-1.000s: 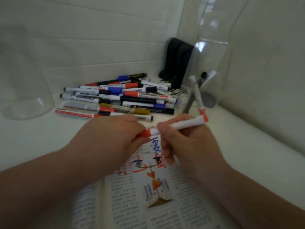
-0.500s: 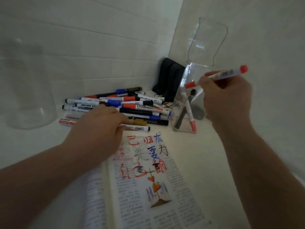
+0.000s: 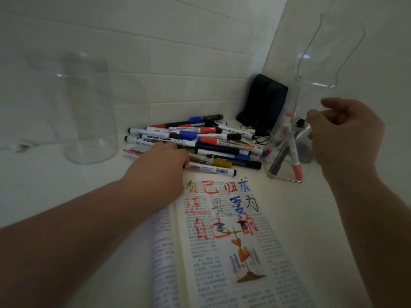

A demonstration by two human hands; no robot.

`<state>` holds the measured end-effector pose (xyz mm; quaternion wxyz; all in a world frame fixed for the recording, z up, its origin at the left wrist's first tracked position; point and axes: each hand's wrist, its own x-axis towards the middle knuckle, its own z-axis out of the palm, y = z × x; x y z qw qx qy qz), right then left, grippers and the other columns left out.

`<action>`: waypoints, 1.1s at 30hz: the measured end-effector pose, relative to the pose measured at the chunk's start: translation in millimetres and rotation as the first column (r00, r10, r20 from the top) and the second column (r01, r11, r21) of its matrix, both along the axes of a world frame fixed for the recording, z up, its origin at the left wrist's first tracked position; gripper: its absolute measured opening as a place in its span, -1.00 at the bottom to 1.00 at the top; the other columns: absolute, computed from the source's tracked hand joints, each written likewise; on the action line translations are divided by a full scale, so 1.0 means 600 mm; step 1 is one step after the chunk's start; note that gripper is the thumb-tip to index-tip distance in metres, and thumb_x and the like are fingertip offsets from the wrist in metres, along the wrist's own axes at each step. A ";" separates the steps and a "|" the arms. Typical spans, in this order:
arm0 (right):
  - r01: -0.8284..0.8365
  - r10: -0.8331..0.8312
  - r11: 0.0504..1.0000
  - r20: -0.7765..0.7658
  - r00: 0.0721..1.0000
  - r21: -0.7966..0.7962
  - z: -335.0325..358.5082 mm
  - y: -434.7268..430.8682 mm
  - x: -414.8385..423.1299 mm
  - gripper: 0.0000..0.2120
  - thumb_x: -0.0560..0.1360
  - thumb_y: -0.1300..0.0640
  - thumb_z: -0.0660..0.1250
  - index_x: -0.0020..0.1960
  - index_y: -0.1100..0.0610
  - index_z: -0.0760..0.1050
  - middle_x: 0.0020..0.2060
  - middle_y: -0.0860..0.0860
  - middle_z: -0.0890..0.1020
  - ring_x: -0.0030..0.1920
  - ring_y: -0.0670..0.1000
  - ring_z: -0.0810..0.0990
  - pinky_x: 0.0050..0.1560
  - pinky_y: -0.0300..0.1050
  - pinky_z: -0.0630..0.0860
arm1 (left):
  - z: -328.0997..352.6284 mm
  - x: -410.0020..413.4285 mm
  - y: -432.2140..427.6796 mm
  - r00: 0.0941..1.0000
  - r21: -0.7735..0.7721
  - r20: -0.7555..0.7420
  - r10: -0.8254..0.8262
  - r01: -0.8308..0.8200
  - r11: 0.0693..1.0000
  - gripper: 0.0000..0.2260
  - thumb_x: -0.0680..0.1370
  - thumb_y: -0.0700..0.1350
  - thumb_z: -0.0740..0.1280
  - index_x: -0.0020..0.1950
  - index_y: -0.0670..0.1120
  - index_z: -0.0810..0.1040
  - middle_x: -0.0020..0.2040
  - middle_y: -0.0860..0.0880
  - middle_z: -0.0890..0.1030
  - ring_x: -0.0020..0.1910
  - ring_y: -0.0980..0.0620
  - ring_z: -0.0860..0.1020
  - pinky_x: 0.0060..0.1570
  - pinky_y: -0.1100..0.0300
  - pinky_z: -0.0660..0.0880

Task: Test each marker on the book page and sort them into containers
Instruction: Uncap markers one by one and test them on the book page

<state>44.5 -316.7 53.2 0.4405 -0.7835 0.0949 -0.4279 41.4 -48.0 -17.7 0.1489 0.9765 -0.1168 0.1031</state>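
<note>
Head view: left hand (image 3: 160,165) on marker pile (image 3: 211,141), grip cannot be told.
Clear container (image 3: 315,84) at 2 o'clock could be toppled by spread, empty right hand (image 3: 347,134).

The left hand (image 3: 162,170) sits on the marker pile (image 3: 211,141) dead centre, can't see if it's grabbing one. The right hand (image 3: 347,134) at 3 o'clock hangs loose and empty by the clear container (image 3: 315,84), few markers (image 3: 295,161) inside. Scribbled book (image 3: 233,263) at 6, glass jar (image 3: 89,112) at 10.
</note>
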 end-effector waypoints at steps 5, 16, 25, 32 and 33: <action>-0.212 0.210 0.972 -0.033 0.977 -0.096 -0.053 0.041 -0.024 -0.86 0.50 0.22 0.45 0.02 0.03 0.61 -0.23 -0.08 0.66 -0.33 -0.16 0.59 -0.30 -0.40 0.51 | 0.002 -0.001 -0.010 1.000 0.069 -0.022 0.017 -0.016 0.997 -0.71 0.58 -0.19 0.23 0.25 0.09 0.51 0.14 0.05 0.50 0.08 0.06 0.36 0.09 0.13 0.36; -0.597 0.551 0.801 -0.440 0.710 0.039 -0.104 0.093 -0.053 -0.87 0.50 0.21 0.45 -0.15 -0.01 0.62 -0.34 -0.08 0.68 -0.40 -0.12 0.59 -0.32 -0.24 0.55 | 0.016 -0.019 -0.017 0.983 0.287 0.181 0.012 -0.065 0.956 -0.67 0.56 -0.09 0.21 0.32 0.04 0.46 0.21 -0.02 0.48 0.24 -0.08 0.35 0.29 -0.04 0.22; -0.731 0.992 0.040 -0.112 -0.050 0.681 -0.087 0.066 -0.055 -0.76 0.46 0.08 0.47 0.01 0.23 0.62 -0.25 0.15 0.65 -0.43 0.00 0.49 -0.47 -0.22 0.33 | 0.055 -0.102 -0.054 0.652 -0.172 0.700 -0.290 0.549 0.818 -0.90 0.60 -0.21 0.38 0.08 -0.19 0.64 0.03 -0.06 0.57 0.03 0.13 0.51 0.11 0.35 0.40; -0.801 0.961 0.225 0.008 0.275 0.555 -0.082 0.060 -0.045 -0.75 0.43 0.13 0.48 0.05 0.22 0.59 -0.45 0.08 0.42 -0.52 -0.04 0.27 -0.53 -0.24 0.23 | 0.018 -0.072 -0.051 0.958 -0.501 0.192 -0.215 0.284 0.817 -0.84 0.53 -0.03 0.42 0.01 0.21 0.51 -0.08 0.24 0.58 -0.03 0.27 0.56 -0.07 0.45 0.47; -0.797 0.929 0.344 -0.059 0.364 0.496 -0.084 0.062 -0.046 -0.85 0.46 0.15 0.44 -0.02 0.20 0.60 -0.49 0.05 0.44 -0.53 -0.03 0.31 -0.53 -0.24 0.26 | 0.015 -0.070 -0.051 0.962 -0.467 0.136 -0.237 0.273 0.841 -0.84 0.55 -0.02 0.39 0.04 0.22 0.50 -0.06 0.26 0.57 -0.01 0.30 0.55 -0.07 0.43 0.48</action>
